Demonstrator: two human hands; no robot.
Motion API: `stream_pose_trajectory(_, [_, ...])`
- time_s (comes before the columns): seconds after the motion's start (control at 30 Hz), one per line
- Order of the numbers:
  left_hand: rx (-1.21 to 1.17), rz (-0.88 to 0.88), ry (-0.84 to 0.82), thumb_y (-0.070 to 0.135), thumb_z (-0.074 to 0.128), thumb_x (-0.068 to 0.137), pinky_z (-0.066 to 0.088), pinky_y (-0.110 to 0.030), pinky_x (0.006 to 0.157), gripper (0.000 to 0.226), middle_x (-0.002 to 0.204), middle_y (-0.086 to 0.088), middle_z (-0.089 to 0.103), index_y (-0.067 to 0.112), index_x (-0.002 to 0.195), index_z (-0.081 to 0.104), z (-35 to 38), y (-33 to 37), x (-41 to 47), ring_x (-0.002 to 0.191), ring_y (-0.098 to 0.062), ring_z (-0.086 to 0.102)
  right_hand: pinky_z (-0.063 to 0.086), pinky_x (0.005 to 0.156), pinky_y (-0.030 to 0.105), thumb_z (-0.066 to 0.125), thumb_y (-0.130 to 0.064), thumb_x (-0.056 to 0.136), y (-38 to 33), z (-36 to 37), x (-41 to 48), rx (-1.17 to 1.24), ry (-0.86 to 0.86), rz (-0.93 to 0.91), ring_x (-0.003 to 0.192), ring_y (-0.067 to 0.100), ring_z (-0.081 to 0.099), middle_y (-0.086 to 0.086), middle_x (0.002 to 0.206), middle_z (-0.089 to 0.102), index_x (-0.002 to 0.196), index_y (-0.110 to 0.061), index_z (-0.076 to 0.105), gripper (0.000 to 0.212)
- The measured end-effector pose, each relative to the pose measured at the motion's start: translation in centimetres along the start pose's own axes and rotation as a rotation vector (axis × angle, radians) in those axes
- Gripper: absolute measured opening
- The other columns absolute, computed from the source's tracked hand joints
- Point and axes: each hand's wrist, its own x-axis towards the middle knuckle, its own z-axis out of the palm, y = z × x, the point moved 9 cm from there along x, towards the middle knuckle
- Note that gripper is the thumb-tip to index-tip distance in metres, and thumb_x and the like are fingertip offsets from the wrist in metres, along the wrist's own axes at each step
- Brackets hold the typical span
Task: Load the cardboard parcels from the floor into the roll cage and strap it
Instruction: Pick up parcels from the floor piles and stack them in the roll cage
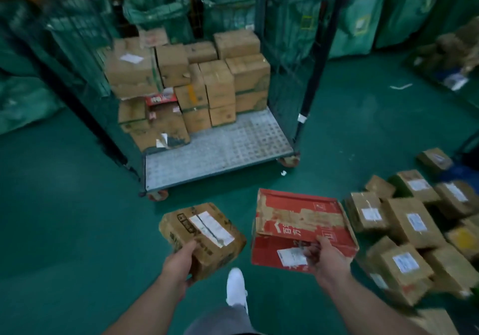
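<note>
Cardboard parcels were in both my hands. My left hand (pixel 178 262) gripped the near end of a brown parcel (pixel 204 238) with a white label on its top face, my thumb on top and my fingers wrapped round the end. My right hand (pixel 324 259) gripped the near edge of a red parcel (pixel 300 228), thumb on top; its upper face was scuffed and torn, and a small white label sat on its near side. I held both clear of the green floor (pixel 77 205), side by side but apart, brown on the left and red on the right, on the near side of the roll cage (pixel 228 148). The cage faced me open, its perforated metal base bare at the near and right parts, with a stack of brown parcels (pixel 197 83) packed against its far and left sides. On the right a heap of labelled parcels (pixel 409 220) lay on the floor, close to the red one. My white shoe (pixel 236 288) showed between my forearms. Green bags (pixel 160 10) lined the far side beyond the cage.
</note>
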Motion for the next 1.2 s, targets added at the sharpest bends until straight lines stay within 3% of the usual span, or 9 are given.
stream_pose_trajectory(0.13, [0.007, 0.007, 0.009, 0.021, 0.074, 0.088, 0.056, -0.033, 0.062, 0.042, 0.108, -0.014, 0.074, 0.008, 0.126, 0.061, 0.5, 8.5, 5.4, 0.093, -0.03, 0.07, 0.053, 0.041, 0.024, 0.059, -0.005, 0.101, -3.5, 9.4, 2.8, 0.005, -0.018, -0.035, 0.036, 0.011, 0.052, 0.005, 0.053, 0.055, 0.077, -0.003, 0.057, 0.024])
stream_pose_trajectory(0.23, [0.006, 0.067, 0.0, 0.019, 0.074, 0.09, 0.056, -0.028, 0.055, 0.044, 0.107, -0.017, 0.072, 0.001, 0.127, 0.06, 2.1, 16.2, 8.6, 0.081, -0.027, 0.068, 0.052, 0.04, 0.023, 0.058, -0.006, 0.102, -6.6, 15.7, 4.5, 0.001, -0.053, -0.07, 0.036, 0.012, 0.053, 0.004, 0.048, 0.056, 0.078, -0.003, 0.056, 0.024])
stream_pose_trajectory(0.3, [-0.016, 0.104, -0.002, 0.024, 0.076, 0.089, 0.057, -0.03, 0.051, 0.048, 0.109, -0.016, 0.072, 0.004, 0.129, 0.058, 3.4, 20.4, 10.9, 0.085, -0.029, 0.07, 0.051, 0.039, 0.024, 0.057, -0.006, 0.102, -8.4, 19.0, 5.7, -0.017, -0.06, -0.091, 0.038, 0.014, 0.055, 0.007, 0.05, 0.058, 0.076, -0.003, 0.056, 0.026])
stream_pose_trajectory(0.4, [-0.126, 0.119, 0.002, 0.031, 0.082, 0.078, 0.061, -0.042, 0.061, 0.06, 0.112, -0.013, 0.073, 0.016, 0.13, 0.056, 6.0, 25.5, 14.3, 0.091, -0.035, 0.074, 0.047, 0.04, 0.025, 0.057, -0.009, 0.103, -10.6, 23.7, 8.3, -0.025, -0.086, -0.073, 0.038, 0.012, 0.053, 0.005, 0.048, 0.055, 0.078, -0.005, 0.056, 0.025])
stream_pose_trajectory(0.57, [-0.275, 0.071, -0.052, 0.036, 0.085, 0.069, 0.055, -0.055, 0.085, 0.058, 0.109, -0.012, 0.076, 0.028, 0.12, 0.059, 11.7, 31.6, 18.8, 0.098, -0.039, 0.073, 0.048, 0.037, 0.022, 0.059, -0.006, 0.101, -15.3, 31.3, 13.8, -0.029, -0.084, -0.059, 0.043, 0.016, 0.051, 0.009, 0.058, 0.052, 0.08, -0.002, 0.057, 0.022])
stream_pose_trajectory(0.67, [-0.32, 0.067, -0.044, 0.033, 0.084, 0.073, 0.06, -0.057, 0.078, 0.056, 0.106, -0.014, 0.078, 0.025, 0.123, 0.061, 14.3, 36.1, 21.6, 0.094, -0.042, 0.075, 0.048, 0.037, 0.021, 0.054, -0.008, 0.105, -19.2, 38.2, 17.9, -0.028, -0.161, -0.045, 0.047, 0.015, 0.051, 0.007, 0.058, 0.052, 0.081, -0.004, 0.055, 0.024])
stream_pose_trajectory(0.8, [-0.366, 0.114, 0.027, 0.031, 0.076, 0.085, 0.06, -0.046, 0.073, 0.044, 0.107, -0.012, 0.078, 0.024, 0.126, 0.063, 16.2, 43.4, 23.1, 0.098, -0.037, 0.074, 0.049, 0.038, 0.02, 0.051, -0.006, 0.106, -25.0, 47.7, 22.3, -0.046, -0.238, -0.038, 0.046, 0.013, 0.051, 0.005, 0.062, 0.049, 0.079, -0.008, 0.052, 0.027])
stream_pose_trajectory(1.0, [-0.414, 0.247, 0.042, 0.033, 0.074, 0.087, 0.052, -0.047, 0.099, 0.035, 0.105, -0.006, 0.079, 0.023, 0.121, 0.068, 19.4, 54.0, 23.9, 0.108, -0.029, 0.07, 0.049, 0.061, 0.032, 0.05, -0.016, 0.107, -31.1, 61.7, 26.0, -0.12, -0.394, -0.019, 0.058, 0.015, 0.048, 0.002, 0.063, 0.05, 0.089, -0.01, 0.055, 0.019])
stream_pose_trajectory(1.2, [-0.483, 0.261, 0.065, 0.034, 0.073, 0.089, 0.051, -0.037, 0.077, 0.037, 0.102, -0.004, 0.08, 0.022, 0.123, 0.067, 19.4, 62.9, 28.9, 0.101, -0.024, 0.07, 0.049, 0.075, 0.043, 0.053, -0.027, 0.105, -33.5, 75.6, 28.9, -0.188, -0.412, 0.043, 0.06, 0.014, 0.045, -0.002, 0.061, 0.045, 0.08, -0.02, 0.05, 0.026])
